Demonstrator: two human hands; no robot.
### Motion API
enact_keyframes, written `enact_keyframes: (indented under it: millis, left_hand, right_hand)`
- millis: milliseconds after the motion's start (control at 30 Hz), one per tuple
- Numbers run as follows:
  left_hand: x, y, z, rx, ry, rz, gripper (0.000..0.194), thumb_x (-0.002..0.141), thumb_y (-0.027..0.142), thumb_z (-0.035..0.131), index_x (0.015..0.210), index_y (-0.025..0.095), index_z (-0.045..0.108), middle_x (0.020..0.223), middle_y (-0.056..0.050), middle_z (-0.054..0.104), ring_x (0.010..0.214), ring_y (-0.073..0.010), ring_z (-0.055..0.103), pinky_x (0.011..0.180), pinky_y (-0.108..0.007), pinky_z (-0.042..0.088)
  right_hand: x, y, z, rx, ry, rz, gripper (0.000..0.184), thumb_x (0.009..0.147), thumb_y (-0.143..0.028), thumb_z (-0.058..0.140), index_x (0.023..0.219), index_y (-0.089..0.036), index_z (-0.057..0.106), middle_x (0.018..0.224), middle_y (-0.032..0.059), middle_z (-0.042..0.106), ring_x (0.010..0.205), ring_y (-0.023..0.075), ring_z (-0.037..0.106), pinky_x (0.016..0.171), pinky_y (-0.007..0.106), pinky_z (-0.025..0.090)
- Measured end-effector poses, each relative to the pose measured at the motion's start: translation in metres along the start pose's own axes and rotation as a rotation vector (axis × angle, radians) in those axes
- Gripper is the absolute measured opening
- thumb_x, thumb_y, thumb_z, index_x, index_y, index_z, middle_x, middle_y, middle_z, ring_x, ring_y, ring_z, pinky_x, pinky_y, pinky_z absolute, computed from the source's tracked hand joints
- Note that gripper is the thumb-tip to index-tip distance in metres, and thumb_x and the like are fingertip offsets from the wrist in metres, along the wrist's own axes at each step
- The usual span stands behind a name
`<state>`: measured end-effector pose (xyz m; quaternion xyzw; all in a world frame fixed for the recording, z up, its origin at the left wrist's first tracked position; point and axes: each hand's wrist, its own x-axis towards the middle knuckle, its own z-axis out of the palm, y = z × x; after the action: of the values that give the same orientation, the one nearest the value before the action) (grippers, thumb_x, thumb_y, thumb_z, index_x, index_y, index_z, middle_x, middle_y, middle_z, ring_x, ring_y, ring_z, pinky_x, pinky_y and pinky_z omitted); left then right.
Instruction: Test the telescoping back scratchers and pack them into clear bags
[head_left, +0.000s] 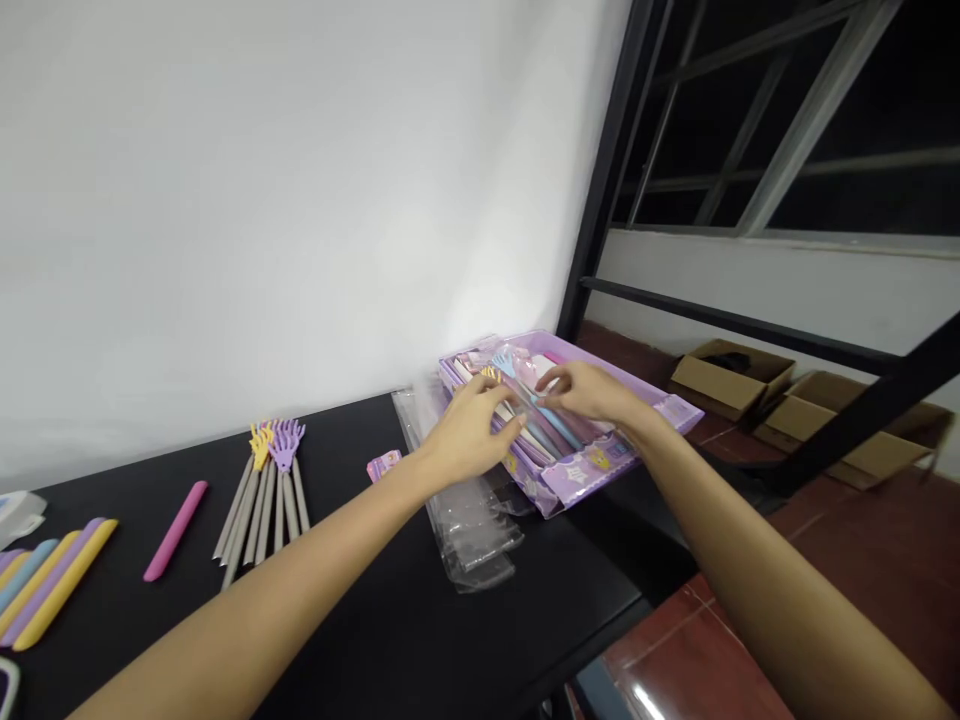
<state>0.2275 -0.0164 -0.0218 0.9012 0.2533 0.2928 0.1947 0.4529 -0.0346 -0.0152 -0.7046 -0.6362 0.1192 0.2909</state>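
Observation:
A lilac display box (600, 460) with a printed front stands at the table's right end. Inside it lie several back scratchers in clear plastic, their hand-shaped heads light blue and yellow. Over the box's left side, my left hand (471, 425) has its thumb and fingers bent around the clear wrap of a back scratcher. From the right, my right hand (589, 390) pinches the same wrapped back scratcher (551, 410) near its light-blue part. Clear plastic sleeves (469, 530) lie flat beneath my left wrist and beside the box.
Unwrapped back scratchers (274, 480) with grey rods lie fanned on the black table (420, 640). A pink tube (176, 530), several coloured tubes (56, 580) and a small pink card (384, 464) lie leftward. Cardboard boxes (731, 380) stand on the floor beyond a black metal frame (742, 325).

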Motion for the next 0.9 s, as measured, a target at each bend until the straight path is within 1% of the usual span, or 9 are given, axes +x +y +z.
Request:
enact_keyframes:
  millis: [100, 233, 367, 433, 500, 633, 767, 833, 900]
  left_hand:
    - [0.002, -0.001, 0.008, 0.018, 0.0, 0.032, 0.022, 0.092, 0.029, 0.057, 0.11, 0.019, 0.067, 0.122, -0.01, 0.057, 0.12, -0.027, 0.054, 0.108, -0.045, 0.042]
    - [0.001, -0.003, 0.008, 0.002, 0.018, 0.03, 0.02, 0.094, 0.029, 0.055, 0.105, 0.018, 0.068, 0.12, -0.01, 0.058, 0.119, -0.0259, 0.054, 0.108, -0.043, 0.042]
    - [-0.007, -0.01, -0.007, 0.002, 0.045, 0.012, 0.02, 0.094, 0.029, 0.055, 0.102, 0.019, 0.07, 0.118, -0.009, 0.062, 0.117, -0.0252, 0.056, 0.107, -0.041, 0.043]
    - [-0.014, -0.016, -0.022, 0.003, 0.058, 0.0, 0.022, 0.094, 0.028, 0.053, 0.105, 0.02, 0.07, 0.116, -0.009, 0.064, 0.113, -0.0243, 0.059, 0.104, -0.041, 0.045]
    - [-0.024, -0.024, -0.043, 0.0, 0.078, -0.036, 0.025, 0.094, 0.027, 0.051, 0.108, 0.02, 0.07, 0.113, -0.008, 0.067, 0.106, -0.0232, 0.062, 0.097, -0.039, 0.049]
    - [-0.054, -0.039, -0.102, 0.004, 0.166, -0.187, 0.026, 0.093, 0.029, 0.05, 0.105, 0.021, 0.071, 0.108, -0.008, 0.073, 0.1, -0.0235, 0.067, 0.086, -0.035, 0.054]
    - [-0.101, -0.051, -0.156, 0.028, 0.211, -0.342, 0.026, 0.091, 0.034, 0.051, 0.1, 0.022, 0.072, 0.098, -0.006, 0.075, 0.093, -0.0242, 0.07, 0.083, -0.035, 0.053]
    - [-0.129, -0.061, -0.17, 0.089, 0.213, -0.408, 0.028, 0.092, 0.035, 0.048, 0.102, 0.022, 0.071, 0.092, -0.006, 0.075, 0.086, -0.0234, 0.07, 0.081, -0.034, 0.053]
    - [-0.158, -0.073, -0.174, 0.17, 0.198, -0.433, 0.03, 0.094, 0.035, 0.044, 0.104, 0.022, 0.069, 0.092, -0.006, 0.075, 0.086, -0.023, 0.07, 0.081, -0.034, 0.052]
  right_hand:
    - [-0.006, 0.005, 0.001, -0.13, -0.064, 0.014, 0.011, 0.073, -0.027, 0.073, 0.078, -0.02, 0.079, 0.074, 0.0046, 0.074, 0.071, 0.0217, 0.066, 0.067, 0.031, 0.046]
    - [-0.009, -0.001, -0.009, -0.25, -0.153, 0.001, 0.01, 0.073, -0.03, 0.074, 0.069, -0.022, 0.079, 0.067, 0.0047, 0.071, 0.068, 0.023, 0.063, 0.066, 0.034, 0.044]
    - [-0.01, -0.03, -0.011, -0.297, 0.077, -0.065, 0.016, 0.079, -0.033, 0.07, 0.073, -0.02, 0.079, 0.081, 0.0098, 0.075, 0.081, 0.0275, 0.066, 0.075, 0.037, 0.046]
    - [-0.011, -0.056, -0.007, -0.205, 0.123, -0.156, 0.018, 0.081, -0.035, 0.069, 0.08, -0.02, 0.079, 0.086, 0.0091, 0.076, 0.085, 0.0271, 0.067, 0.078, 0.037, 0.047]
    - [-0.011, -0.086, 0.0, -0.059, 0.065, -0.253, 0.018, 0.082, -0.036, 0.069, 0.082, -0.02, 0.079, 0.086, 0.0071, 0.076, 0.084, 0.0248, 0.068, 0.078, 0.035, 0.049]
    - [-0.011, -0.149, 0.015, 0.175, -0.011, -0.401, 0.015, 0.084, -0.031, 0.068, 0.084, -0.019, 0.078, 0.087, 0.0054, 0.077, 0.084, 0.0218, 0.069, 0.078, 0.033, 0.051]
    - [-0.015, -0.203, 0.038, 0.33, -0.021, -0.463, 0.014, 0.084, -0.029, 0.067, 0.084, -0.018, 0.076, 0.085, 0.006, 0.076, 0.081, 0.02, 0.07, 0.074, 0.03, 0.052]
    - [-0.019, -0.223, 0.056, 0.358, -0.059, -0.472, 0.013, 0.084, -0.028, 0.066, 0.086, -0.018, 0.075, 0.081, 0.0056, 0.076, 0.076, 0.0191, 0.07, 0.068, 0.029, 0.051]
    - [-0.024, -0.238, 0.081, 0.352, -0.132, -0.458, 0.011, 0.083, -0.024, 0.065, 0.087, -0.019, 0.074, 0.077, 0.0048, 0.075, 0.07, 0.0181, 0.069, 0.063, 0.028, 0.049]
